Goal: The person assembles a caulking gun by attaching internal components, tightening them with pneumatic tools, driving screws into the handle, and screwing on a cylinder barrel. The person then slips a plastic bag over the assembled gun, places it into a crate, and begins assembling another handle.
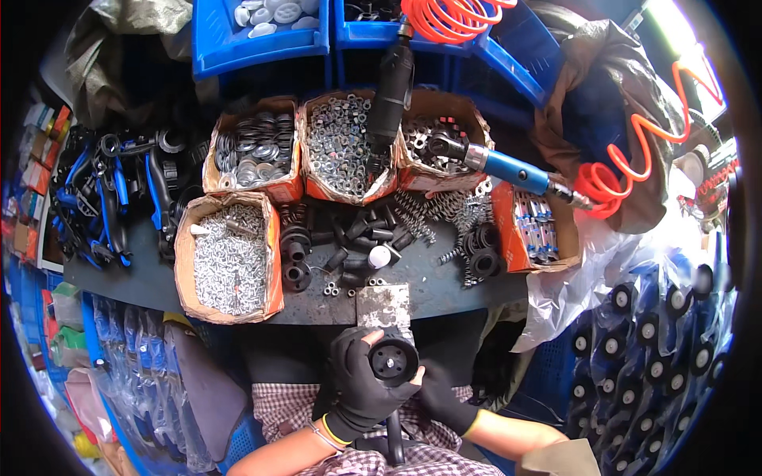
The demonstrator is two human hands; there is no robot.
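Observation:
Held low in front of my lap is a round black plastic part (394, 358), with a ring of holes and a small metal piece at its centre. My left hand (355, 381), in a black fingerless glove, is closed around its left side. My right hand (446, 399), gloved alike, grips the lower right rim with the thumb; its other fingers are hidden. A black tube (394, 438) hangs below the part. Just beyond my hands, a worn metal block (383, 305) sits at the bench's front edge.
Cardboard boxes hold small screws (230, 266), washers (258, 147) and nuts (337, 139). Black sleeves (369, 230) and springs (417, 214) lie loose on the bench. A black power driver (391, 95) hangs above, and a blue air ratchet (508, 168) rests right, with orange coiled hoses.

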